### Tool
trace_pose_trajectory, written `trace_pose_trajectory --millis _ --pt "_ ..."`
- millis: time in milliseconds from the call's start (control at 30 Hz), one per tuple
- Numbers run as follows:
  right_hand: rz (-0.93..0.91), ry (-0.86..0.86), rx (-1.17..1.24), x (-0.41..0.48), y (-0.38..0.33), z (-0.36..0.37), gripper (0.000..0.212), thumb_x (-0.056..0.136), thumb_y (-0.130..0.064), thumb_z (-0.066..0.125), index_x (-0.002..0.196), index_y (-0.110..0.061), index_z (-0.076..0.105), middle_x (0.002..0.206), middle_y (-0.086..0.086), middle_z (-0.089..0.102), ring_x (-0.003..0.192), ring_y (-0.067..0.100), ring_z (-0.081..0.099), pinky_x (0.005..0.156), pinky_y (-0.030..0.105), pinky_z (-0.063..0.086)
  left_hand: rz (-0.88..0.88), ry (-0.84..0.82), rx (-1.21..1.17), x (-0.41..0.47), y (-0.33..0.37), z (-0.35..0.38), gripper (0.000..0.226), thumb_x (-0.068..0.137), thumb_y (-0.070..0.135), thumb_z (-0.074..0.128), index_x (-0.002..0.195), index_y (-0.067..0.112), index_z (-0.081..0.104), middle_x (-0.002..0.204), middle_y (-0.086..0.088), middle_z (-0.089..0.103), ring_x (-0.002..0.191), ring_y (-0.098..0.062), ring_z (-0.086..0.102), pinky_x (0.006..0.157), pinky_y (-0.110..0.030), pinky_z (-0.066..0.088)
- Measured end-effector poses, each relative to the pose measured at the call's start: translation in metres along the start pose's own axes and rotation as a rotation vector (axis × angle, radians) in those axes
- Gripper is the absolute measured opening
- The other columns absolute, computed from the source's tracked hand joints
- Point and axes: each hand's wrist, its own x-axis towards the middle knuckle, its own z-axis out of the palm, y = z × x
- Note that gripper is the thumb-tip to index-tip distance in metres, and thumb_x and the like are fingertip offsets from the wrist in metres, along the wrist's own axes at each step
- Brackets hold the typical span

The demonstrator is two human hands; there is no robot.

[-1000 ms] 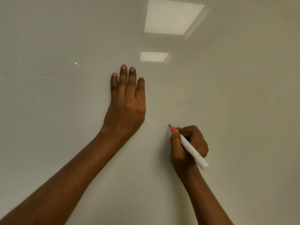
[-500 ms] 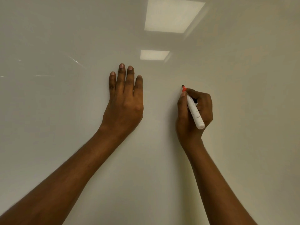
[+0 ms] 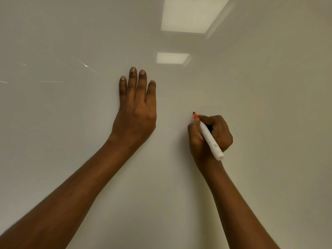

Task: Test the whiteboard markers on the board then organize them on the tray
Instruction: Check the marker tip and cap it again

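Note:
The whiteboard (image 3: 260, 105) fills the whole view, glossy and off-white, with no visible ink marks. My left hand (image 3: 136, 108) lies flat against it, fingers straight and together, pointing up. To its right, my right hand (image 3: 212, 139) grips a white marker (image 3: 211, 140) with a red collar and dark tip. The tip points up-left and is at the board surface. The marker's cap and the tray are not in view.
Two ceiling light panels reflect in the board, a large reflection (image 3: 194, 14) at the top and a smaller reflection (image 3: 172, 58) below it. Faint scratch-like glints (image 3: 86, 66) show on the left of the board.
My right hand went up the board with the marker, then came back down and slightly right. My left hand stayed flat in place. No ink trace is visible.

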Motion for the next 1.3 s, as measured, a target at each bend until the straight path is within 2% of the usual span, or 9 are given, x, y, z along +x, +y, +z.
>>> trace_pose_trajectory --millis 333,467,633,767,833,933,1033,1167,1300 --pt "0.093 -0.052 -0.024 -0.023 0.004 -0.025 0.023 0.074 -0.013 0.056 0.054 -0.004 0.052 0.054 0.001 0.052 0.048 0.009 0.045 0.046 0.016 0.031 0.007 0.015 -0.032 -0.002 -0.002 0.004 0.045 0.088 -0.013 0.028 0.13 -0.014 0.043 0.138 -0.041 0.037 0.132 -0.057 0.029 0.107 -0.067 0.025" --pt "0.153 -0.081 0.071 -0.024 0.004 -0.029 0.021 0.079 -0.016 0.057 0.06 -0.006 0.056 0.061 -0.005 0.052 0.057 -0.005 0.048 0.056 0.007 0.032 0.007 0.037 -0.081 -0.003 -0.002 0.008 0.044 0.088 -0.014 0.028 0.131 -0.01 0.037 0.138 -0.04 0.037 0.133 -0.055 0.028 0.108 -0.067 0.024" --pt "0.108 -0.138 0.142 -0.021 0.003 -0.03 0.023 0.082 -0.015 0.059 0.064 -0.001 0.06 0.064 0.0 0.057 0.059 -0.001 0.05 0.057 0.01 0.035 -0.021 0.051 -0.245 0.0 0.001 0.003 0.044 0.083 -0.014 0.033 0.124 0.0 0.029 0.139 -0.04 0.034 0.135 -0.053 0.026 0.112 -0.063 0.017" --pt "0.351 -0.173 0.325 -0.017 -0.013 -0.035 0.014 0.082 -0.023 0.061 0.069 -0.019 0.058 0.064 -0.002 0.059 0.059 0.01 0.056 0.053 0.027 0.042 0.012 0.048 -0.281 -0.001 -0.003 0.002 0.035 0.093 0.004 0.01 0.124 0.004 0.028 0.145 -0.024 0.016 0.139 -0.043 0.018 0.116 -0.053 0.009" --pt "0.452 -0.213 0.406 -0.015 -0.027 -0.039 0.013 0.083 -0.022 0.064 0.071 -0.022 0.058 0.067 -0.001 0.061 0.06 0.014 0.058 0.054 0.028 0.044 0.022 0.032 -0.31 -0.005 -0.003 0.0 0.039 0.094 0.006 0.005 0.125 0.006 0.029 0.145 -0.019 0.015 0.139 -0.041 0.016 0.117 -0.048 0.006" --pt "0.569 -0.34 0.542 -0.01 -0.043 -0.041 0.01 0.083 -0.014 0.07 0.076 -0.012 0.063 0.068 -0.001 0.063 0.062 0.014 0.059 0.057 0.023 0.045 0.049 -0.034 -0.393 -0.022 0.002 -0.007 0.043 0.089 0.002 0.015 0.129 0.007 0.029 0.147 -0.019 0.014 0.142 -0.036 0.01 0.119 -0.045 0.001" --pt "0.616 -0.481 0.623 -0.012 -0.05 -0.04 0.01 0.082 -0.018 0.072 0.082 -0.009 0.068 0.074 -0.001 0.067 0.067 0.019 0.062 0.058 0.03 0.05 0.078 -0.079 -0.456 -0.045 0.011 -0.014 0.045 0.086 -0.001 0.022 0.13 0.007 0.029 0.148 -0.021 0.016 0.143 -0.037 0.01 0.116 -0.055 0.005" --pt "0.663 -0.606 0.651 -0.028 -0.053 -0.039 0.006 0.08 -0.02 0.074 0.082 -0.016 0.07 0.077 -0.003 0.07 0.07 0.023 0.065 0.06 0.039 0.056 0.007 -0.062 -0.515 -0.066 0.019 -0.021 0.055 0.081 -0.007 0.032 0.133 0.009 0.027 0.148 -0.021 0.017 0.147 -0.024 0.006 0.114 -0.062 0.011" --pt "0.727 -0.676 0.67 -0.044 -0.056 -0.04 0.009 0.077 -0.023 0.074 0.081 -0.016 0.071 0.075 -0.003 0.069 0.067 0.018 0.064 0.057 0.03 0.054 -0.021 -0.056 -0.551 -0.077 0.02 -0.029 0.064 0.077 -0.008 0.038 0.135 0.013 0.023 0.147 -0.021 0.018 0.147 -0.021 0.008 0.114 -0.061 0.011"
